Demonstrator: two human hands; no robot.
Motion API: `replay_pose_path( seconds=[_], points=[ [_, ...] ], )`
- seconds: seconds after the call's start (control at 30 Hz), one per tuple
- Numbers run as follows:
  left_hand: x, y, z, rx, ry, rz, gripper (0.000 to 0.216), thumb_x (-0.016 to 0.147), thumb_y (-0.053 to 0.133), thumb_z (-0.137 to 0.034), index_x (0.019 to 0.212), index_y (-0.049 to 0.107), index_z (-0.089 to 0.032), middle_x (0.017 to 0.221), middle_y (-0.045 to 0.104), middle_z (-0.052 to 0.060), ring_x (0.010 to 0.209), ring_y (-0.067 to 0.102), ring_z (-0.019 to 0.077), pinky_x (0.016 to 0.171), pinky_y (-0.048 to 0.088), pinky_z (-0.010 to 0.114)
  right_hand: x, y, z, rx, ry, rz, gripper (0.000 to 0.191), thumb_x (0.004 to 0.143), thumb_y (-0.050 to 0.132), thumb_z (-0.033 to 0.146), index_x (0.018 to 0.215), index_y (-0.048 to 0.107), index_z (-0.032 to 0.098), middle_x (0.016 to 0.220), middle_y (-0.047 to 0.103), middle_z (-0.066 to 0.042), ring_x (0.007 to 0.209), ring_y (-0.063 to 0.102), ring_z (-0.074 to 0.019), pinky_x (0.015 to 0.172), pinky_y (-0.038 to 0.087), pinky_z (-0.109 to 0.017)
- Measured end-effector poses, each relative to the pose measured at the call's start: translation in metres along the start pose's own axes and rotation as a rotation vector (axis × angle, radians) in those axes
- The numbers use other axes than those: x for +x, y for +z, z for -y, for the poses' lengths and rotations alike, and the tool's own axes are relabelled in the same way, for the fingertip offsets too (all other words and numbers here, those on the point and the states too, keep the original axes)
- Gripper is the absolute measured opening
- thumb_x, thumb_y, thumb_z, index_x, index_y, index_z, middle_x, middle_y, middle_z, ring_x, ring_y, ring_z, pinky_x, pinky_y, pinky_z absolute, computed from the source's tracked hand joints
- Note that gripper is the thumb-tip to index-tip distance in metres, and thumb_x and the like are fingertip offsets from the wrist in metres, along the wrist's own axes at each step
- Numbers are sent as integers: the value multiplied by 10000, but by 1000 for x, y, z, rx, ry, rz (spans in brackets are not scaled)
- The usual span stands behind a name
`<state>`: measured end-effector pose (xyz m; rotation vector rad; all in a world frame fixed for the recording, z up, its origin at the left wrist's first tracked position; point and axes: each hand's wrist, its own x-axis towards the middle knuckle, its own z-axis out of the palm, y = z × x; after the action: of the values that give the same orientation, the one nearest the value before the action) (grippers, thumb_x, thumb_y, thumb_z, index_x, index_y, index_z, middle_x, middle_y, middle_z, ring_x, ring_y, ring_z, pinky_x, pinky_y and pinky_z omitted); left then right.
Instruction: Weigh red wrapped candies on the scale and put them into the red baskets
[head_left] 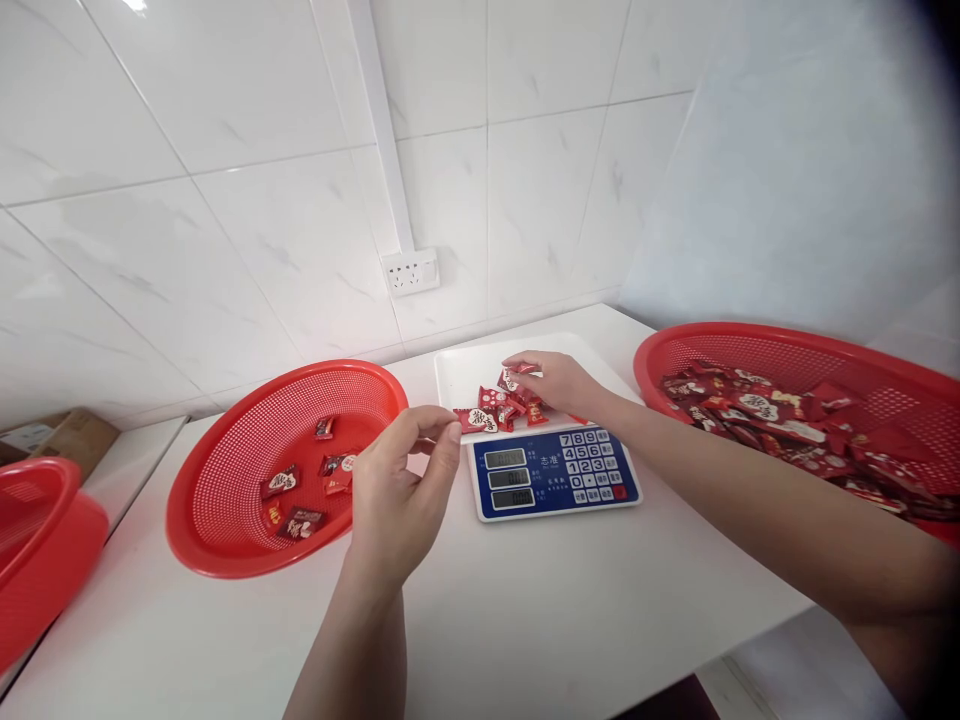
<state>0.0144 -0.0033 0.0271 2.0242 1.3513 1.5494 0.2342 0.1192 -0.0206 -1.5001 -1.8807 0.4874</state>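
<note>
A white electronic scale (pixel 553 470) with a blue keypad stands on the white table, and a small heap of red wrapped candies (pixel 501 408) lies on its tray. My right hand (pixel 553 380) rests on the heap, its fingers curled round one red candy. Just left of the scale, my left hand (pixel 401 485) hovers in a pinch; I cannot make out anything between its fingers. A red mesh basket (pixel 217 520) at the left holds several candies. A larger red basket (pixel 825 350) at the right is piled with many.
Part of another red tub (pixel 37 550) shows at the far left on a lower surface, with a cardboard box (pixel 71 440) behind it. A wall socket (pixel 411 271) sits on the tiled wall above the scale. The table's front edge runs close on the right.
</note>
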Motion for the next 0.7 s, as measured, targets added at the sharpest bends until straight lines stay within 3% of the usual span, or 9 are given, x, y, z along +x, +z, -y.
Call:
replay_pose_path(
  seconds=[0.23,0.4,0.53,0.7],
  points=[
    [1,-2,5,21,60,18,56,837,570,-233,842,622,-212,743,694,-11,696,664,110,554,528,177,-4,-9,4,2,48,-5,296,857,521,321,1084,661,192,931,719,-50,858,660,-194,763,512,-334],
    [1,0,5,15,68,8,45,835,579,-229,838,620,-210,743,693,-11,687,662,107,568,536,180,-12,-20,3,-41,15,38,320,853,522,370,1093,659,208,1068,694,-51,947,641,-214,827,490,-352],
    [0,0,5,26,65,5,43,832,585,-230,830,621,-207,738,694,-8,683,665,113,524,522,174,-24,-33,-1,-91,20,-53,341,846,524,419,1094,657,227,1120,676,-50,996,620,-238,863,470,-379],
    [1,-1,5,6,77,-19,34,832,590,-211,822,621,-201,731,687,-14,674,655,97,556,527,169,-58,-45,-7,24,108,-250,317,841,537,461,1004,649,212,965,707,-56,786,665,-215,729,497,-353]
  ],
)
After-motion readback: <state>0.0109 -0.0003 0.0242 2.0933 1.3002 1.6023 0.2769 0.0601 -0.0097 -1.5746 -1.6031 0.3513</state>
